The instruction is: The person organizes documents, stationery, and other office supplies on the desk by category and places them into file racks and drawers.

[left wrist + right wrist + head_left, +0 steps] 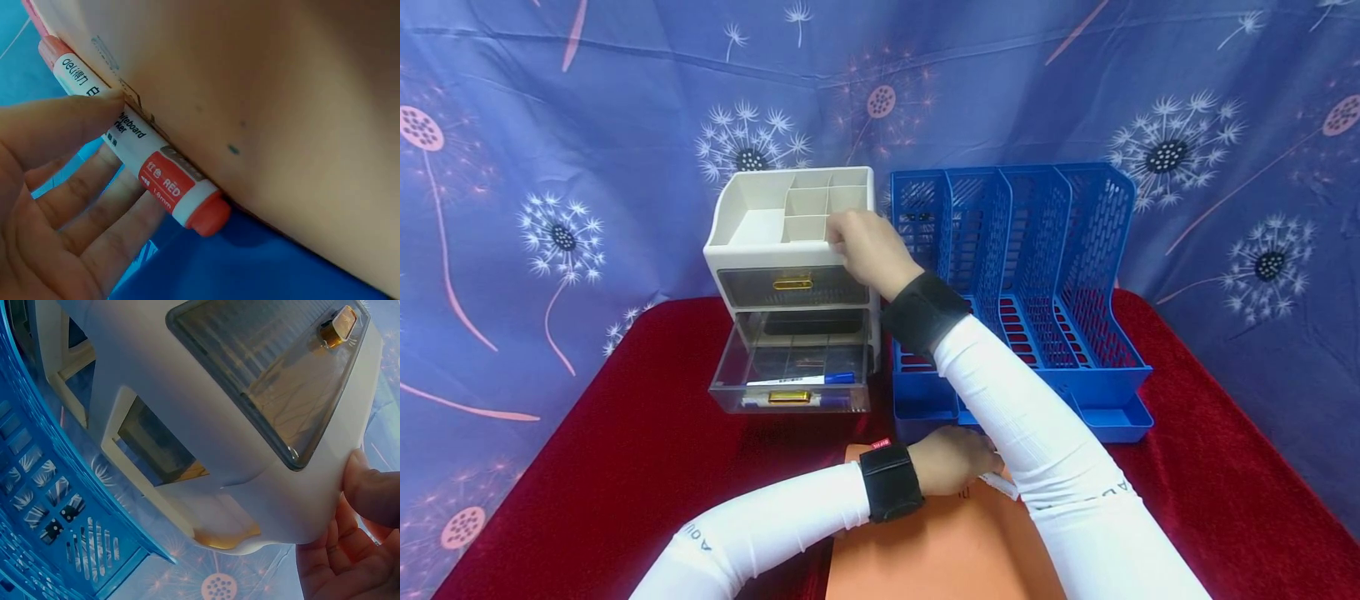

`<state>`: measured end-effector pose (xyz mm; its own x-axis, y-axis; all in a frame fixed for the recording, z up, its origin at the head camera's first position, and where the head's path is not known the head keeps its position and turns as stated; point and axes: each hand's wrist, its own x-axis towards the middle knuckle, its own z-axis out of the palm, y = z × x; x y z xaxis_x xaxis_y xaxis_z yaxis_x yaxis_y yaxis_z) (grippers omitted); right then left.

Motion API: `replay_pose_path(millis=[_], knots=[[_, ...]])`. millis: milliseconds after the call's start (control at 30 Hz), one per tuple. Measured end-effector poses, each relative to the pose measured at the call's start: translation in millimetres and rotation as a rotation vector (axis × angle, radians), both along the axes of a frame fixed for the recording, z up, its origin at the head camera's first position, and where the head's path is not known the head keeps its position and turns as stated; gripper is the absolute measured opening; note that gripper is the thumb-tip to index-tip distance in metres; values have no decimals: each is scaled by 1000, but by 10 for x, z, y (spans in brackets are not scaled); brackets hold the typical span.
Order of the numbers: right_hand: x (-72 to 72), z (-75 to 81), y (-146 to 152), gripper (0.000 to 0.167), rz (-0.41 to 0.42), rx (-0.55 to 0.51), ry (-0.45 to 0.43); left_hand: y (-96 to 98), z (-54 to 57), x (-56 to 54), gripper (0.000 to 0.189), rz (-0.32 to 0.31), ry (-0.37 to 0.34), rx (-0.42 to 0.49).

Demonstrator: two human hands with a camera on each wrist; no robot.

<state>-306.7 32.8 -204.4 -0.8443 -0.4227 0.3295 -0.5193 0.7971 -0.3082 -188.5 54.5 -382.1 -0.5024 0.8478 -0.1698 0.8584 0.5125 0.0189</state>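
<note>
My left hand [951,460] pinches a red whiteboard marker [164,178] between thumb and fingers. The marker lies along the edge of a flat orange folder or notebook [940,550], and the lettering on its barrel shows in the left wrist view. My right hand [874,254] grips the top front edge of a white desk organizer [760,255], thumb on one side of the wall and fingers on the other. Below that hand, the organizer's clear lower drawer [737,386] is pulled out. A blue-capped marker [838,378] lies in it.
A blue file rack [1000,385] with several upright dividers stands right of the organizer. The organizer's upper drawer [752,287] is closed, with compartments above it. Red velvet cloth [647,417] covers the table, and a blue floral curtain [625,100] hangs behind.
</note>
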Motion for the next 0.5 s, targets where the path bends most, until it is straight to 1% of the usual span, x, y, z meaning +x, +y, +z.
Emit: replay_pose_path(millis=[33, 133, 233, 400, 500], knots=[[0, 0, -1, 11, 0, 0, -1, 1, -3, 0, 30, -20, 21, -11], [-1, -3, -2, 11, -1, 2, -2, -3, -7, -2, 30, -29, 27, -16], [1, -5, -5, 10, -3, -1, -6, -25, -16, 5, 30, -53, 54, -5], [0, -8, -8, 9, -6, -2, -9, -106, 4, 33, 24, -143, 183, 63], [-5, -6, -9, 8, -8, 2, -7, -158, 60, 62, 22, -176, 252, 104]])
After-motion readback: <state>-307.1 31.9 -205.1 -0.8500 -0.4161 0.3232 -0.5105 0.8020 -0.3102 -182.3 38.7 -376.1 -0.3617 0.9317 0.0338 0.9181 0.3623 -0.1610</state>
